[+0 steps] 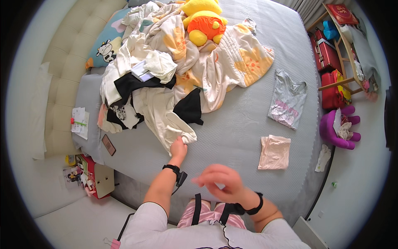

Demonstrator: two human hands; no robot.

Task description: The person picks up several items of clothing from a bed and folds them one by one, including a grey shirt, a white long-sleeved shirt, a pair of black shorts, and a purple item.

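My left hand [178, 148] grips the edge of a cream-white garment [158, 109], which stretches from a heap of clothes towards me. Above the bed's near edge is my right hand [221, 183], its fingers curved and nothing between them. Black clothing [189, 107] lies beside and partly behind the cream garment. White and black pieces are piled farther up, with a small lavender cloth [141, 71] among them. To the right, a grey T-shirt [286, 101] with a pink print lies spread with its sides tucked under, and a folded pale pink garment [274, 152] lies nearer to me.
A crumpled floral quilt [211, 71] and a yellow plush toy [205, 23] occupy the bed's far part. A phone [108, 145] lies near the grey pillow [88, 93]. Beyond the bed's right edge stand red suitcases [326, 53], a wooden rack [340, 46] and a purple child's seat [329, 129].
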